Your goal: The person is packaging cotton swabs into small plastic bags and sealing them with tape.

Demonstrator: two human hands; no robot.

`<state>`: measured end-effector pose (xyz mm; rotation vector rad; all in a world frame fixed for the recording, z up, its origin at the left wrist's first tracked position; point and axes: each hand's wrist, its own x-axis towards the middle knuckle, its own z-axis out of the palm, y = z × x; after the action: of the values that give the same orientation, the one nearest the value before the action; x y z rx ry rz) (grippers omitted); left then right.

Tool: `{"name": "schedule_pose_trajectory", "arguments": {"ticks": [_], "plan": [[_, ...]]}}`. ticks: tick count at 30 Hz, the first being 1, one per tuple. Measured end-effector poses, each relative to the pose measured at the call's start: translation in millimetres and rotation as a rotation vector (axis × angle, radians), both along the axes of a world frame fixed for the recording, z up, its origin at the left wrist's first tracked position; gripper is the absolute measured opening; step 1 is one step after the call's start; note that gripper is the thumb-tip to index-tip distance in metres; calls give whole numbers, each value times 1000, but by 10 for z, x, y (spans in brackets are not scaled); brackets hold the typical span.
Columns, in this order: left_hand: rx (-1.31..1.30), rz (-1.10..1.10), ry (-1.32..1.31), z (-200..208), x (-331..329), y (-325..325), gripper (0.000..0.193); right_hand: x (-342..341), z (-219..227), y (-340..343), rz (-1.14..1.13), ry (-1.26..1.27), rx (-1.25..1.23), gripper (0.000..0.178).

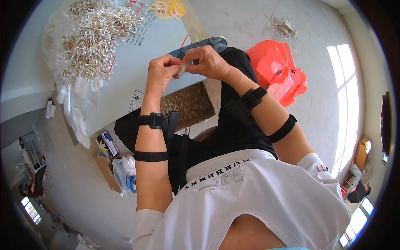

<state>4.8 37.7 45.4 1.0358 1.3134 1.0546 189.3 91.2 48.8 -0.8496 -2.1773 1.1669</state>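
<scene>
My left hand [162, 74] and my right hand [207, 62] meet above the near edge of the table. Their fingertips pinch a small, pale, filmy piece [183, 68] between them; its kind is too small to make out. To the left, a large heap of cotton swabs [93, 43] lies loose on the grey-blue tabletop [137, 62]. Below my hands, between my legs, a cardboard box [203, 106] holds scattered swabs. A dark patterned oval piece [214, 42] shows just behind my right hand.
A yellow printed packet [168, 8] lies at the table's far end. White round lids [97, 84] and clear plastic sit at its left edge. On the floor are a red plastic bag [271, 68], a debris pile [283, 26] and a carton [104, 168] with bags. Other people are at both sides.
</scene>
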Motion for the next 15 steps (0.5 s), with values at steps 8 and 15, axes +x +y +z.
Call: {"name": "schedule_pose_trajectory", "arguments": {"ticks": [8, 15], "plan": [[278, -69, 378, 88, -31, 22, 9, 18, -10, 98, 29, 14, 12, 13], [-51, -7, 47, 72, 29, 80, 15, 12, -18, 116, 33, -44, -6, 14]]}}
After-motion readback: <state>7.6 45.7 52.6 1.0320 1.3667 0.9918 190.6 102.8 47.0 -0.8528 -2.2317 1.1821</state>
